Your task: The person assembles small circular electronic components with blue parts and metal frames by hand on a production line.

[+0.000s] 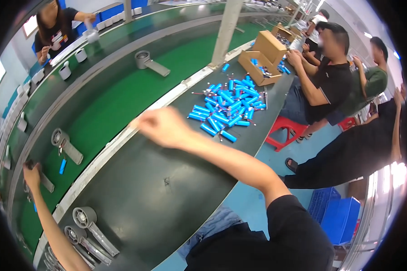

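At a conveyor belt (108, 97), assembly looks partway along

Far left, the left hand (31, 176) grips a grey fan body (46, 182). Beside it, another fan (71, 151) has a blue cell (62, 166) outside its handle, apparently unfitted. More fans (97, 231) lie on the bench (149, 203). The right hand (163, 128) is blurred, its grip impossible to tell. Farther right, heaped blue cells (233, 107) look unused.

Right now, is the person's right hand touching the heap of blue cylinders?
Apart: the head view shows dark tabletop between the blurred right hand and the heap of blue cylinders.
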A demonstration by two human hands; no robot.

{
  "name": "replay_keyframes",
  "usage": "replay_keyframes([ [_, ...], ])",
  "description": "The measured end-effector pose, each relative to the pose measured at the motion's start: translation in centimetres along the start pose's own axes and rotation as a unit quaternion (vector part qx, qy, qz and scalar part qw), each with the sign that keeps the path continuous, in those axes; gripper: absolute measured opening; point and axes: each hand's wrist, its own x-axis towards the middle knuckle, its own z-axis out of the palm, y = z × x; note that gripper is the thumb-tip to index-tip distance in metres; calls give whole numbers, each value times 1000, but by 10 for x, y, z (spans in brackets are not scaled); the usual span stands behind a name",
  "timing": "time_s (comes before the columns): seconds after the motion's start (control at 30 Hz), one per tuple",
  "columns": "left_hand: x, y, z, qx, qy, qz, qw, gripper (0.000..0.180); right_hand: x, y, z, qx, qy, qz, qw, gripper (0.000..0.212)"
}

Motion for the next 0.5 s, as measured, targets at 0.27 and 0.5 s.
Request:
replay_keyframes([
  [0.27,-125,245,-100,-75,-17,91,993,59,-66,208,-328,-467,404,234,751,58],
  [0.5,-281,359,-134,-106,-221,77,967,71,-27,255,-393,-352,80,373,855,95],
])
